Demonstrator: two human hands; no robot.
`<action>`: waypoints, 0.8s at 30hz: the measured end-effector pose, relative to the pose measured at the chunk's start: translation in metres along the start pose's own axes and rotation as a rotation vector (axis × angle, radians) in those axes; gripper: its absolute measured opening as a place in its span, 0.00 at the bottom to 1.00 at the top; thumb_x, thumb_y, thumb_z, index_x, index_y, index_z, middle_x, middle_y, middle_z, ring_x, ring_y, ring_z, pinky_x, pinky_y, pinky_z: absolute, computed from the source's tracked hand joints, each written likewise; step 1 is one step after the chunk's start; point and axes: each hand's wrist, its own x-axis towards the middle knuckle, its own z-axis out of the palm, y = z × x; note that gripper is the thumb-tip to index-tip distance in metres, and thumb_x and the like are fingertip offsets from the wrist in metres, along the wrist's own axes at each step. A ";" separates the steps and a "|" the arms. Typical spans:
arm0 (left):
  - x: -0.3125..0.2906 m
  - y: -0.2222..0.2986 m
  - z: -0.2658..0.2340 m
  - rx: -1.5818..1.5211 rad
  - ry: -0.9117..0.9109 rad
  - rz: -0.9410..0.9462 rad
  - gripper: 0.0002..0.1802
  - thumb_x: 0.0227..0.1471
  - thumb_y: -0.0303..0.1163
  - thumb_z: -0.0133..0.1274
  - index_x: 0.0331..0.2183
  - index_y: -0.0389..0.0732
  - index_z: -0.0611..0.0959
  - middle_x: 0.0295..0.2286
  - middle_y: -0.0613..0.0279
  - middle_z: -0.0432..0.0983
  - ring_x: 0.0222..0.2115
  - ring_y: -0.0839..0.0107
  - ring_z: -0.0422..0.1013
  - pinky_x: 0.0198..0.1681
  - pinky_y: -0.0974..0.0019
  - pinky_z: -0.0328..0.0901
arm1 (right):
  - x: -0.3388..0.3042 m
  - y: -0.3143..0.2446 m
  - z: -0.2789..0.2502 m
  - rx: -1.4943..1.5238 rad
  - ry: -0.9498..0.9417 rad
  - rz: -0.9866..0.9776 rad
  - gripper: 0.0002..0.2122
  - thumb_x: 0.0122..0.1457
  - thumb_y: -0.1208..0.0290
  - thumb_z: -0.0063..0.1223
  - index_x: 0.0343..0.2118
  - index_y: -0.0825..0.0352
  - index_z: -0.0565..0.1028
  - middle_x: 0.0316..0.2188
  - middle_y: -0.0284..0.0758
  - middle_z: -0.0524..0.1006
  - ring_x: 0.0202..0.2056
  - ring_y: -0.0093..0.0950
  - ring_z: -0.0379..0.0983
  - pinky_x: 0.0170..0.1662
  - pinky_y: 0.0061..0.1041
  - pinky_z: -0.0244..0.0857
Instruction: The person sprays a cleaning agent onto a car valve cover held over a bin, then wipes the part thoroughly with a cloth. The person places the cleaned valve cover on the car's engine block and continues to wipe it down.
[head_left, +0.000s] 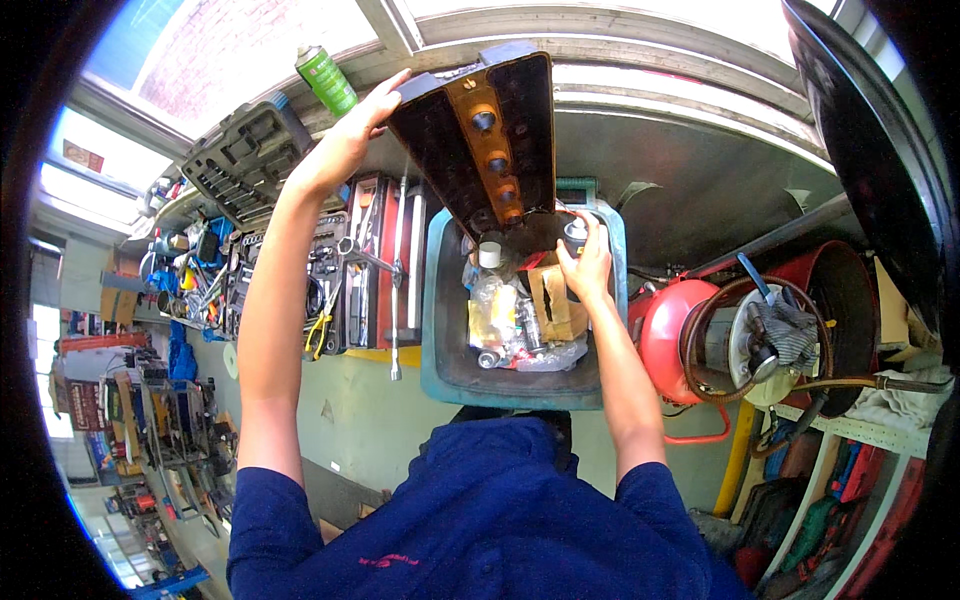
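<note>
My left hand (350, 145) is closed on the upper left edge of a dark engine valve cover (487, 130). The cover is tilted up over a teal-rimmed bin (436, 300), its oily brown underside with several round holes facing me. By the cover's lower right corner, my right hand (588, 262) is curled round what looks like a dark spray can (575, 232) with a pale top, partly hidden by the fingers. In the bin lie a torn cardboard box (556, 302), clear plastic wrapping (490, 298) and several cans.
A green can (326, 80) stands by the window ledge, near an open tool case (245, 165). Left of the bin lie a cross wrench (395, 270) and yellow-handled pliers (319, 332). To the right are a red tank (665, 340) and a coiled hose (829, 345).
</note>
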 end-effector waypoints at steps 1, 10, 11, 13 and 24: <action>0.000 -0.001 -0.001 0.005 0.003 -0.003 0.42 0.70 0.62 0.39 0.75 0.51 0.59 0.73 0.57 0.53 0.73 0.58 0.48 0.74 0.47 0.45 | 0.000 0.001 0.002 0.005 0.019 -0.014 0.31 0.55 0.72 0.68 0.62 0.54 0.70 0.46 0.46 0.75 0.45 0.52 0.79 0.47 0.47 0.75; 0.006 -0.001 -0.003 0.018 0.007 -0.018 0.42 0.69 0.64 0.40 0.74 0.53 0.61 0.72 0.59 0.57 0.72 0.61 0.52 0.73 0.48 0.47 | -0.015 0.001 0.006 0.047 0.076 0.035 0.30 0.54 0.72 0.69 0.61 0.56 0.71 0.49 0.45 0.75 0.48 0.51 0.79 0.48 0.45 0.76; 0.005 0.000 -0.003 0.010 0.011 -0.020 0.42 0.68 0.65 0.40 0.74 0.54 0.62 0.71 0.61 0.58 0.71 0.62 0.54 0.73 0.49 0.48 | -0.016 0.000 0.007 0.039 0.096 0.023 0.30 0.54 0.73 0.69 0.61 0.56 0.71 0.49 0.45 0.76 0.48 0.51 0.79 0.48 0.44 0.76; 0.006 -0.001 -0.004 0.007 0.010 -0.013 0.42 0.68 0.65 0.40 0.74 0.54 0.63 0.71 0.61 0.59 0.71 0.63 0.55 0.72 0.49 0.49 | -0.019 0.002 0.009 0.040 0.120 0.021 0.30 0.54 0.73 0.69 0.61 0.56 0.71 0.49 0.45 0.76 0.48 0.51 0.79 0.48 0.44 0.76; 0.014 -0.002 -0.003 -0.042 -0.005 0.012 0.39 0.71 0.60 0.39 0.73 0.50 0.63 0.69 0.62 0.63 0.70 0.65 0.58 0.71 0.51 0.53 | -0.039 0.007 0.015 0.077 0.143 0.160 0.30 0.55 0.73 0.69 0.62 0.57 0.70 0.49 0.45 0.76 0.48 0.48 0.79 0.49 0.43 0.76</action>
